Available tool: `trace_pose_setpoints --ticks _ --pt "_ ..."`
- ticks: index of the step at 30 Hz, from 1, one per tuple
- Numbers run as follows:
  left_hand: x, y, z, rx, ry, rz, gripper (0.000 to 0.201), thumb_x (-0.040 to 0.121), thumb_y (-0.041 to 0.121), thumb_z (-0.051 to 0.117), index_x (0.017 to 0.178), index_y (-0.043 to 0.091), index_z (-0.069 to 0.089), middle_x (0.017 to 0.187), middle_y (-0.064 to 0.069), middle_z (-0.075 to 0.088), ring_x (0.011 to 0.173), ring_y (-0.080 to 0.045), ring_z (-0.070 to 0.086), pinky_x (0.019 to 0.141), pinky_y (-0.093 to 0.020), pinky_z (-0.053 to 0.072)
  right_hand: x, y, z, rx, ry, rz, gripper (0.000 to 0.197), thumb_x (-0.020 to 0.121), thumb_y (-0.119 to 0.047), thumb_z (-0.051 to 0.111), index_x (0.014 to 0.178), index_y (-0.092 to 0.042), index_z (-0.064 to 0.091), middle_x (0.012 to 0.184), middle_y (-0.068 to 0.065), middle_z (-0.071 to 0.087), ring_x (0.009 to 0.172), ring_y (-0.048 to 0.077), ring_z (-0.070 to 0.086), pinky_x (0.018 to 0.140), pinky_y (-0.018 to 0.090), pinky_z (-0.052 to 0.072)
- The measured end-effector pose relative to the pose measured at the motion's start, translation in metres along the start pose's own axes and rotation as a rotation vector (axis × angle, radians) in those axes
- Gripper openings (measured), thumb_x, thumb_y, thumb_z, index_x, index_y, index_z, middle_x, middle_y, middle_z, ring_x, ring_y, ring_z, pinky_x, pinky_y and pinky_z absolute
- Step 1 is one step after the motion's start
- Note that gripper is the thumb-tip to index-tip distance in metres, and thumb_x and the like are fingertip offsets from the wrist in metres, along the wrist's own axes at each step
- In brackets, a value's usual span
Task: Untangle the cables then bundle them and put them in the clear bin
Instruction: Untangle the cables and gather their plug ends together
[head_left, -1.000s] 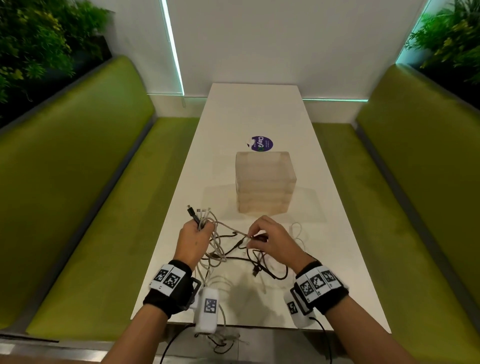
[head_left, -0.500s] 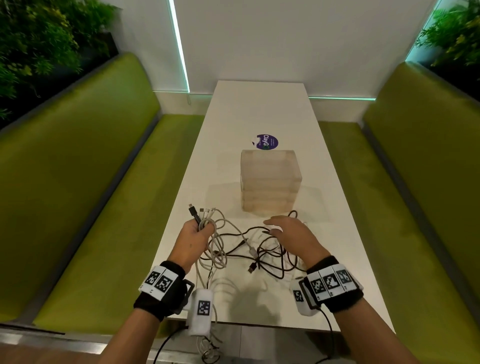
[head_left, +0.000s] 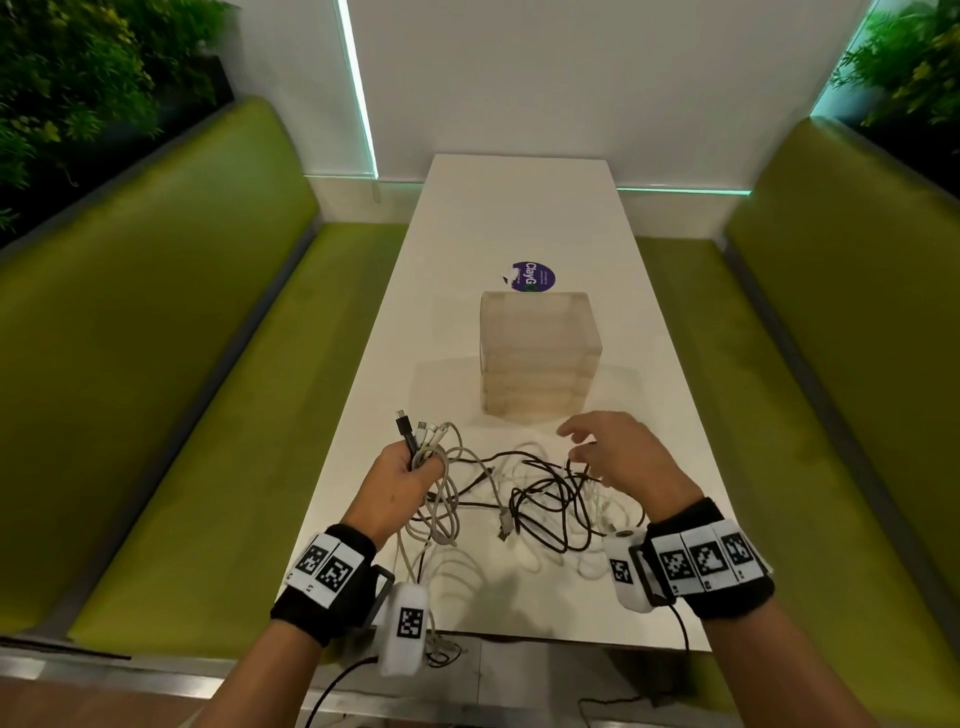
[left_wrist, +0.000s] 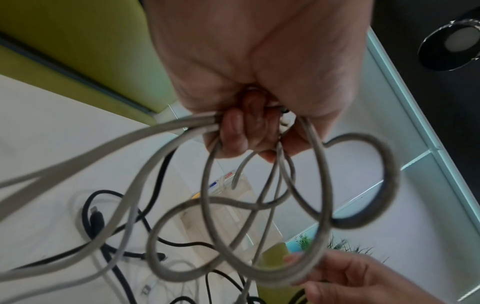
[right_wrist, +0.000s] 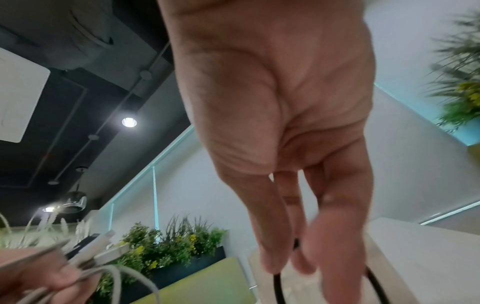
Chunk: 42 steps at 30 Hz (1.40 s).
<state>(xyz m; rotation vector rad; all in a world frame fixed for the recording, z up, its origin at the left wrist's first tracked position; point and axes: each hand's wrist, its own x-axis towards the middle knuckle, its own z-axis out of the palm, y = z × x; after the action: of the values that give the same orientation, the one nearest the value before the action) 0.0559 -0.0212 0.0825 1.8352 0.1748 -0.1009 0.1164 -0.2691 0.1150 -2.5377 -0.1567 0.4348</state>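
Note:
A tangle of grey-white cables (head_left: 441, 499) and black cables (head_left: 545, 499) lies on the near end of the white table (head_left: 519, 208). My left hand (head_left: 410, 462) grips a bunch of cable ends, plugs sticking up out of the fist; in the left wrist view its fingers (left_wrist: 249, 139) curl round grey loops (left_wrist: 322, 205). My right hand (head_left: 597, 447) hovers over the black tangle with fingers spread and straight; in the right wrist view a black loop (right_wrist: 276, 288) runs just under the fingertips (right_wrist: 270, 265). The clear bin (head_left: 540, 358) stands just beyond both hands.
Green benches (head_left: 156, 389) run along both sides of the table. A purple round sticker (head_left: 535, 278) lies behind the bin. Some cable ends (head_left: 441, 649) hang over the table's near edge. Plants stand behind the bench backs.
My right hand let go of the cable it pinched a second ago, opened, and moved right and forward over the black tangle. The black cable now lies more spread out. The left hand keeps its grip.

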Motion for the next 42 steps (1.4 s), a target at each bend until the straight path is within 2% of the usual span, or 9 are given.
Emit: trace_pose_setpoints --ticks 5,8,11,15,20,24,28,35,42 --pt "-0.007 0.004 0.008 -0.015 -0.073 0.014 0.028 0.085 0.022 0.057 0.076 -0.004 0.051 0.065 -0.006 0.032 0.06 -0.021 0.027 0.055 -0.032 0.026 -0.011 -0.004 -0.001 0.058 0.16 -0.185 0.04 0.084 -0.036 0.068 0.123 -0.03 0.06 0.111 -0.007 0.054 0.075 0.003 0.051 0.081 0.027 0.045" --pt "-0.013 0.013 0.017 0.02 -0.17 0.044 0.027 0.08 0.024 0.054 0.073 -0.002 0.052 0.061 -0.002 0.035 0.056 -0.017 0.03 0.056 -0.031 0.027 -0.023 -0.018 0.014 0.217 -0.096 -0.275 0.087 0.069 -0.057 0.073 0.143 -0.043 0.031 0.141 -0.011 0.034 0.11 0.007 0.052 0.095 0.03 0.047" --pt "-0.019 0.02 0.027 0.051 -0.307 0.072 0.035 0.075 0.028 0.056 0.074 -0.007 0.051 0.06 -0.004 0.039 0.055 -0.015 0.034 0.054 -0.03 0.029 -0.028 -0.024 0.034 0.222 -0.242 -0.306 0.11 0.063 -0.056 0.078 0.149 -0.041 0.011 0.156 -0.016 0.012 0.141 0.006 0.02 0.114 0.033 0.027" --pt "-0.022 0.017 0.03 -0.022 -0.305 0.039 0.01 0.085 0.009 0.057 0.078 0.004 0.063 0.056 0.004 0.048 0.049 -0.009 0.038 0.049 -0.022 0.032 -0.033 -0.026 0.043 0.458 -0.343 -0.281 0.064 0.074 -0.036 0.079 0.13 -0.043 0.046 0.13 -0.02 0.055 0.118 0.005 0.055 0.103 0.034 0.046" --pt "-0.018 0.008 0.023 -0.095 -0.227 -0.044 0.022 0.083 0.011 0.067 0.102 0.013 0.057 0.07 0.003 0.05 0.055 -0.006 0.042 0.052 -0.021 0.036 -0.036 -0.023 0.049 0.66 -0.308 -0.242 0.026 0.083 -0.008 0.068 0.11 -0.01 0.064 0.101 0.007 0.07 0.083 0.031 0.069 0.081 0.051 0.056" --pt "-0.015 0.004 0.014 -0.446 -0.214 -0.078 0.028 0.075 0.015 0.061 0.103 0.009 0.056 0.061 0.005 0.038 0.048 -0.008 0.03 0.048 -0.021 0.028 -0.04 -0.023 0.05 0.699 -0.355 -0.27 0.008 0.088 0.001 0.059 0.096 0.0 0.059 0.096 0.01 0.072 0.077 0.02 0.069 0.065 0.032 0.057" --pt "-0.01 0.004 0.0 -0.509 -0.119 -0.057 0.005 0.093 0.008 0.051 0.095 0.008 0.056 0.055 0.008 0.031 0.045 -0.007 0.024 0.045 -0.019 0.026 -0.044 -0.015 0.055 0.675 -0.494 -0.265 0.012 0.089 0.005 0.054 0.094 -0.006 0.057 0.099 0.016 0.071 0.083 0.028 0.069 0.063 0.027 0.056" --pt "-0.005 0.005 -0.007 -0.492 -0.063 -0.054 0.014 0.099 0.01 0.044 0.09 0.007 0.054 0.053 0.009 0.028 0.045 -0.007 0.023 0.043 -0.018 0.025 -0.06 -0.009 0.078 0.563 -0.791 -0.226 0.021 0.086 0.007 0.057 0.087 -0.014 0.059 0.098 0.006 0.068 0.09 0.027 0.068 0.08 0.039 0.056" --pt "-0.005 0.006 -0.005 -0.471 -0.069 -0.04 0.014 0.099 0.011 0.045 0.089 0.007 0.052 0.054 0.008 0.026 0.045 -0.007 0.022 0.044 -0.019 0.025 -0.062 -0.002 0.109 0.316 -0.728 -0.237 0.018 0.084 -0.001 0.062 0.095 -0.014 0.062 0.107 0.01 0.07 0.093 0.02 0.068 0.082 0.036 0.054"
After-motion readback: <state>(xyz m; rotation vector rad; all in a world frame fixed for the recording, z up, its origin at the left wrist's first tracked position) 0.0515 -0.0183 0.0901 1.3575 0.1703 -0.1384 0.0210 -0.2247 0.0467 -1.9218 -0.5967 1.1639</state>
